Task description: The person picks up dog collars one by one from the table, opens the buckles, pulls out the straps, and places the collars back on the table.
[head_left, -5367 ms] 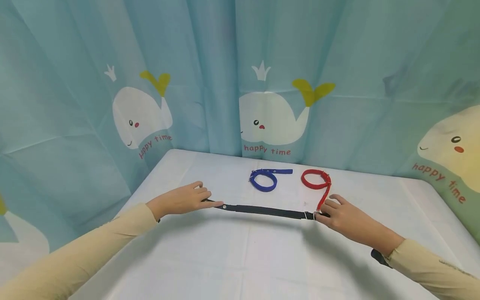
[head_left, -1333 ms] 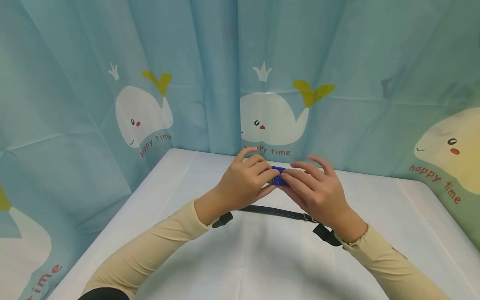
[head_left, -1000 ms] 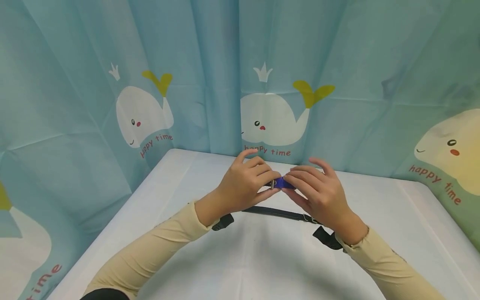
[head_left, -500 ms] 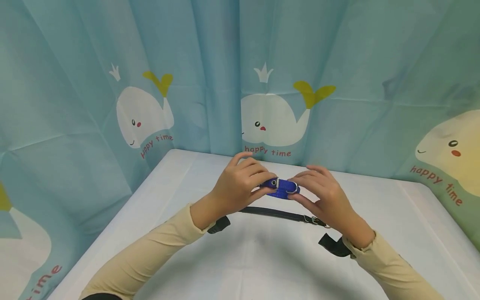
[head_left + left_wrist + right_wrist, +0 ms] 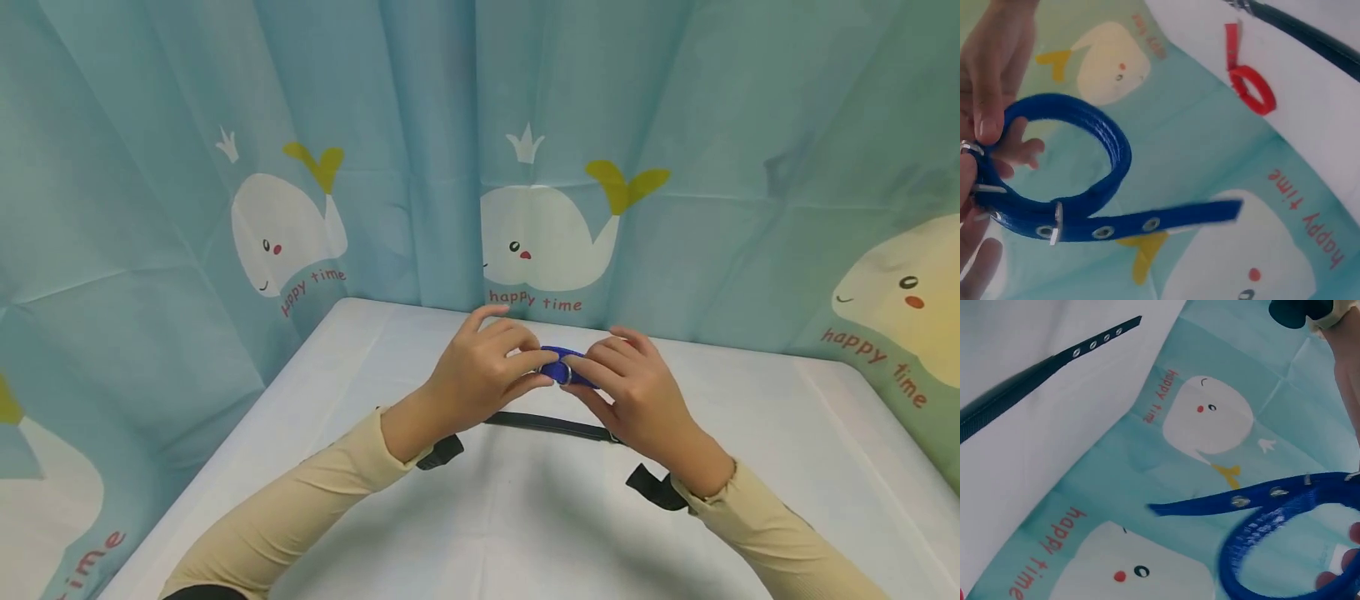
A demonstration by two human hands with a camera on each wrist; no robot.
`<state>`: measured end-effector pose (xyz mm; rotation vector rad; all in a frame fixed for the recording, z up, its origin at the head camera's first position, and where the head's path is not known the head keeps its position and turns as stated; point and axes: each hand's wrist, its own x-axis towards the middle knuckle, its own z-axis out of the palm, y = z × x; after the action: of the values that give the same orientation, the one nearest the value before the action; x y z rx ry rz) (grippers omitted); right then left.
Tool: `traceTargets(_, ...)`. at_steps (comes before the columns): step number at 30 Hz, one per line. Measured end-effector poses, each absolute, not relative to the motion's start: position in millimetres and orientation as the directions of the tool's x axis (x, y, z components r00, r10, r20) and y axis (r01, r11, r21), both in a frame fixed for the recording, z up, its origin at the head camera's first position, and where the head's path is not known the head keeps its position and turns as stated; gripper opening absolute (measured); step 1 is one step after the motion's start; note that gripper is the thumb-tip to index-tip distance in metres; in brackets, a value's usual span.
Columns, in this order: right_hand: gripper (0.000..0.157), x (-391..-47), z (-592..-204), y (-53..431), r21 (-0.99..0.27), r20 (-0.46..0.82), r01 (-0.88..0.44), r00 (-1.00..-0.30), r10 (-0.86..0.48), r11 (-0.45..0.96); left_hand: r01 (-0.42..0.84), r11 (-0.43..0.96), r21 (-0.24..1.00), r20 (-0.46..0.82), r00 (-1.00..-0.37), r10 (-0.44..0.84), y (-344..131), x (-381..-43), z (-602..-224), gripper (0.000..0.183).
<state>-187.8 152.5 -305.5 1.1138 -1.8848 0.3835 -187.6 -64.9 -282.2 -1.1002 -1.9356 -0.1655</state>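
A blue collar [image 5: 553, 372], buckled into a loop with metal fittings, is held up above the table between both hands. My left hand [image 5: 480, 367] pinches its left side between thumb and fingers, and my right hand [image 5: 641, 387] pinches the right side near a metal ring. In the left wrist view the loop [image 5: 1121, 147] is round, and its eyeleted tail [image 5: 1197, 215] sticks out freely past a metal bar. The same tail shows in the right wrist view. Below the hands a black collar [image 5: 551, 425] lies stretched out on the white table [image 5: 495, 533].
A red collar [image 5: 1231, 50] lies looped on the table in the left wrist view; the hands hide it in the head view. Behind the table's far edge hangs a blue-green curtain [image 5: 435, 208] printed with whales. Black straps [image 5: 656, 487] hang at the wrists.
Both hands have left the black collar on the table and lifted the blue collar from it. Over the last half second the blue collar has turned, and my right hand has shifted slightly left.
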Motion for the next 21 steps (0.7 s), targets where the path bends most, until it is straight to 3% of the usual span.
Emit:
traceTargets(5,0.041,-187.5,-303.7,155.4,0.131,0.855,-0.822,-0.189,-0.482,0.554,0.774,0.583,-0.247,0.755,-0.223,0.616,-67.3,-185.7,-277.2,0.025)
traceTargets(11,0.042,-186.2,-302.5,156.7,0.099,0.855,-0.840,-0.202,-0.477,0.534,0.809,0.567,-0.158,0.770,-0.259,0.583,-68.7,-186.6,-279.6,0.006)
traceTargets(21,0.038,-186.0,-303.0,152.7,0.120,0.855,-0.875,-0.148,-0.497,0.468,0.813,0.542,-0.215,0.775,-0.195,0.601,-65.4,-186.6,-282.3,0.003)
